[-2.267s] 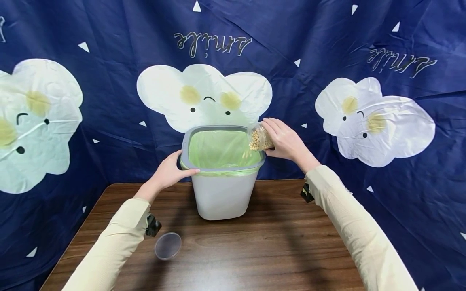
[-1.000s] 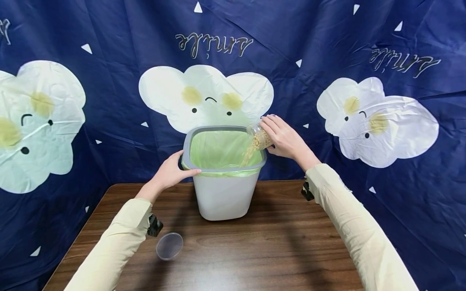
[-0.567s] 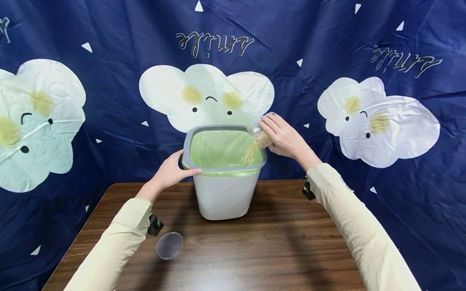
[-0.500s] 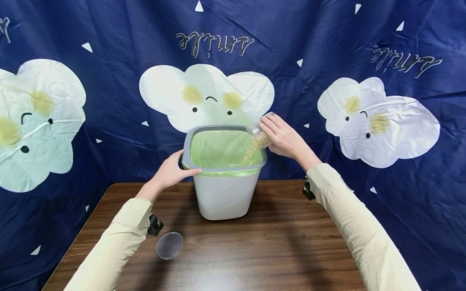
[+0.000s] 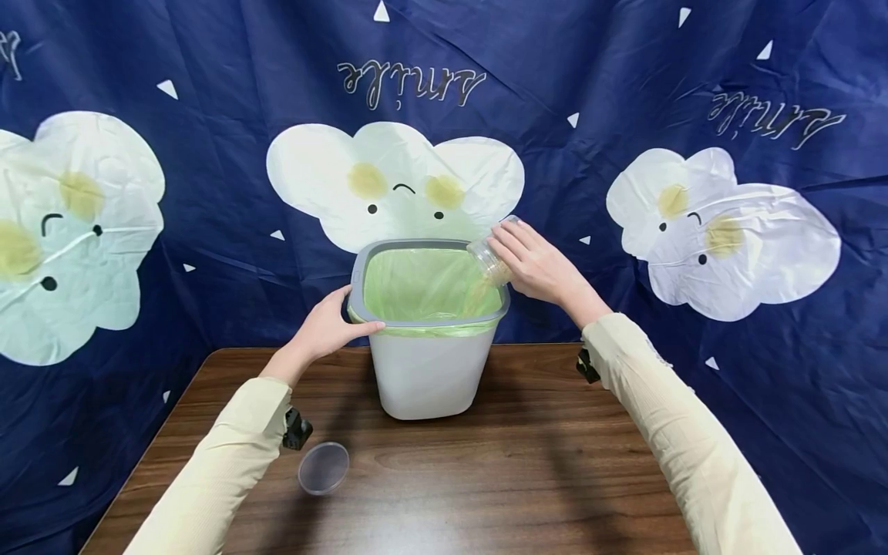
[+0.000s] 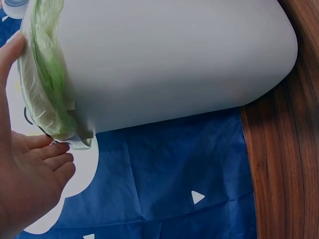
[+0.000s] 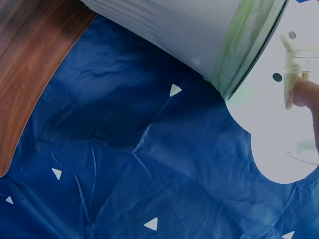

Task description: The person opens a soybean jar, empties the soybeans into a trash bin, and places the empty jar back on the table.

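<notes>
bin (image 5: 425, 370), wooden table (image 5: 541, 470), navy backdrop (image 5: 208, 69)

- The head view looks forward and slightly down from above the dark brown wooden table (image 5: 527, 478), taking in both cream sleeves and the pale grey plastic bin with a green liner bag (image 5: 426, 362) in the middle distance.
- The left wrist view sits close beside that bin (image 6: 169, 59) — its wall fills the frame, tipped sideways.
- The right wrist view looks from below the bin's rim (image 7: 199, 30) toward the navy blue cloud-print backdrop cloth (image 7: 149, 164).
- All three share the bin, the table edge and the backdrop.
</notes>
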A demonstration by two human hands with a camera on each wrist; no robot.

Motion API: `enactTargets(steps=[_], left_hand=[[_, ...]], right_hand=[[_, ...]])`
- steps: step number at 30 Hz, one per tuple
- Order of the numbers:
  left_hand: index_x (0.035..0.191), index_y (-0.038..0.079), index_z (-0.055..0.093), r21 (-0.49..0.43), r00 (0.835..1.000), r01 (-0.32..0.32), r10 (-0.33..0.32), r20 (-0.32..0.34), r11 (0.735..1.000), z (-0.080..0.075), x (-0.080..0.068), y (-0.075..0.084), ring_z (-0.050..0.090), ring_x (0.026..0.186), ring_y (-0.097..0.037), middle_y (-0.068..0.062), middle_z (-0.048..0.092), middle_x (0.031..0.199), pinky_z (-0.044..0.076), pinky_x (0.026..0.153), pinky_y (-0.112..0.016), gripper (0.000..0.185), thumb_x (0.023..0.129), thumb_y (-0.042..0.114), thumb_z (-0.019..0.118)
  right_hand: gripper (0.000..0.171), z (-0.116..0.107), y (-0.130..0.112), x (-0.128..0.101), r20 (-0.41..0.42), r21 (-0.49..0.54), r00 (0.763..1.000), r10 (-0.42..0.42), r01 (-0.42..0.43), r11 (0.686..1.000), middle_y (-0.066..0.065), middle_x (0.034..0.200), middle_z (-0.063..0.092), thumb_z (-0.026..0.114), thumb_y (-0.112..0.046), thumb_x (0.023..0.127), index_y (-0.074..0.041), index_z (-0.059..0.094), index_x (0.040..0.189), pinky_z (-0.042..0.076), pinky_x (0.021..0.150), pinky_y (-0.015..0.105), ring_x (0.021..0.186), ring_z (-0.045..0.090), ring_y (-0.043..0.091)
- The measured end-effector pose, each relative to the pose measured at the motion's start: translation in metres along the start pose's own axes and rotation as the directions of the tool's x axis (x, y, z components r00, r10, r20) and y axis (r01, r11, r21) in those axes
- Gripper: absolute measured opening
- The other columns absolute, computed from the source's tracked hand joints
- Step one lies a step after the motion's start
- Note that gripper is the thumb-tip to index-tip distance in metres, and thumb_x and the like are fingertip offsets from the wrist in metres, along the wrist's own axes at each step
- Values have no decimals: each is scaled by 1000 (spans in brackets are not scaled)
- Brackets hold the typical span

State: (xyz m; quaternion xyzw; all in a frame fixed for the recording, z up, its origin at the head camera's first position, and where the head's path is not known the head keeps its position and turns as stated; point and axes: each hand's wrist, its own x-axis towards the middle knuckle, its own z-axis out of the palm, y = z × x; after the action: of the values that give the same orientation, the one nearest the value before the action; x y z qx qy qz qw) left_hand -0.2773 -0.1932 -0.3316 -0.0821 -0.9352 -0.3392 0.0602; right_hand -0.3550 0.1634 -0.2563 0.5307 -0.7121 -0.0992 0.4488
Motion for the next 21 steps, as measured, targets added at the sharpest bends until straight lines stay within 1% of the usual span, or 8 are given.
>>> enactTargets(steps=[4, 7, 9, 11, 13, 17, 21], left_hand=[[143, 0, 20, -5, 1000, 0, 0, -1, 1000, 0, -1, 0, 26, 131, -36, -21, 26, 144, 27, 102, -52, 106, 70, 63, 64], [143, 1, 20, -7, 1000, -1, 1, -2, 1000, 0, -1, 0, 26, 131, -36, -21, 27, 144, 28, 102, -52, 106, 70, 63, 64], [143, 1, 21, -8, 1000, -3, 3, -3, 1000, 0, 0, 0, 26, 131, -36, -21, 27, 144, 28, 102, -52, 106, 69, 63, 64], [143, 1, 21, -14, 1000, -9, 9, -6, 1000, 0, 0, 0, 27, 130, -36, -21, 28, 143, 28, 102, -52, 106, 69, 63, 65], [143, 1, 22, -16, 1000, -11, 11, -10, 1000, 0, 0, 0, 27, 130, -35, -20, 28, 143, 28, 102, -52, 106, 69, 63, 65], [143, 2, 21, -17, 1000, -3, 3, -6, 1000, -1, 1, 1, 26, 131, -35, -20, 27, 144, 28, 102, -52, 106, 69, 63, 65], [143, 2, 20, -19, 1000, -1, 1, 0, 1000, -1, 1, 1, 26, 131, -35, -20, 26, 144, 28, 102, -52, 106, 69, 63, 65]], right_hand=[[56, 1, -1, 0, 13, -3, 1000, 1, -1, 1000, 24, 123, 51, 57, -1, 66, 8, 50, 121, 29, 105, 44, 117, 44, 38], [57, 2, -2, -1, 24, -11, 1000, -7, 7, 1000, 24, 123, 51, 58, -1, 66, 8, 50, 121, 29, 105, 43, 115, 46, 38], [58, 3, -2, -1, 17, -17, 1000, 1, -1, 1000, 24, 123, 51, 59, -1, 65, 9, 50, 121, 29, 105, 43, 115, 46, 38], [58, 3, -2, 0, -8, -19, 1000, 23, -23, 1000, 24, 122, 51, 60, -1, 64, 8, 51, 121, 29, 105, 43, 115, 46, 38], [57, 3, -2, 1, -10, -22, 1000, 27, -27, 999, 24, 122, 51, 60, -1, 65, 8, 51, 120, 29, 105, 44, 116, 45, 38], [54, 4, -2, -4, 30, -29, 999, 26, -26, 999, 22, 121, 53, 59, 0, 67, 7, 51, 120, 31, 103, 44, 115, 46, 37], [58, 5, -3, -11, 51, -42, 997, 53, -51, 998, 22, 121, 52, 61, -1, 63, 6, 50, 120, 32, 102, 43, 114, 47, 36]])
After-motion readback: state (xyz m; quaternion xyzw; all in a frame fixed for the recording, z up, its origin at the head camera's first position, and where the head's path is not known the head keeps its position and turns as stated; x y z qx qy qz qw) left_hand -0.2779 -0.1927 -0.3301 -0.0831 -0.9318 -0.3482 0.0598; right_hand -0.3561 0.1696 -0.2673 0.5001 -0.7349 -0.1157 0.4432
